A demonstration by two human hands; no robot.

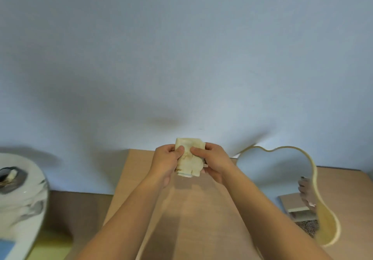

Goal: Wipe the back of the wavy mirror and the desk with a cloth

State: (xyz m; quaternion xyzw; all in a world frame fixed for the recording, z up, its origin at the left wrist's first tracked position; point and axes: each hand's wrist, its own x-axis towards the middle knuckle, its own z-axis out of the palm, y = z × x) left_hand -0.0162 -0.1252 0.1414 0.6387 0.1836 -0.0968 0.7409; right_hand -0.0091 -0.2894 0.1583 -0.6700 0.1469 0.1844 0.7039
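A folded, stained cream cloth [190,158] is held up above the light wooden desk [193,215], near its far edge. My left hand [166,160] grips the cloth's left side and my right hand [213,161] grips its right side, thumbs pressed on the front. The wavy mirror [282,179] with a pale yellow rim stands on the desk to the right, its glass side facing me and reflecting a hand and part of the room. Its back is hidden.
A pale blue wall rises right behind the desk. To the left stands a white marbled round table [22,199] with a dark dish [11,177] on it. Brown floor and a yellow patch lie between that table and the desk.
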